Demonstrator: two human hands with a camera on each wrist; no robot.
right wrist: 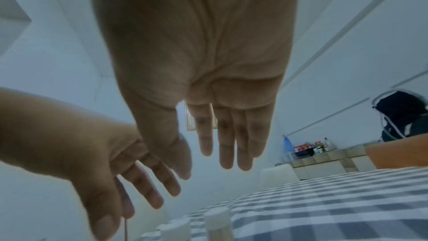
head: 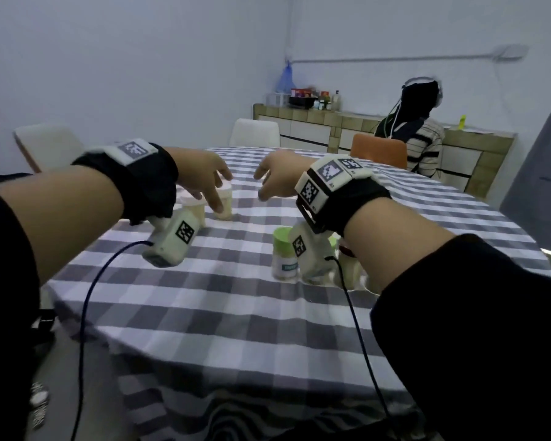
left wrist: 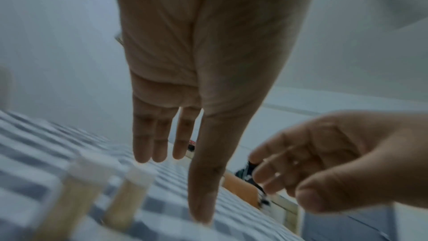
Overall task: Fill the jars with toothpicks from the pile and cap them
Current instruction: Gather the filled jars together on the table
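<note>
1. Both hands hover above the checked tablecloth (head: 204,313): left hand (head: 201,173) spread, empty; right hand (head: 280,176) loosely open, empty.
2. Two white-capped jars (head: 225,198) of toothpicks stand under the left fingers.
3. Nearer, a green-capped jar (head: 283,256) stands beside the right wrist.

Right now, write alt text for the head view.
Both hands, left hand and right hand, reach open and empty over a grey-checked tablecloth. White-capped jars stand under the left hand; a green-capped jar stands beneath the right wrist.
</note>
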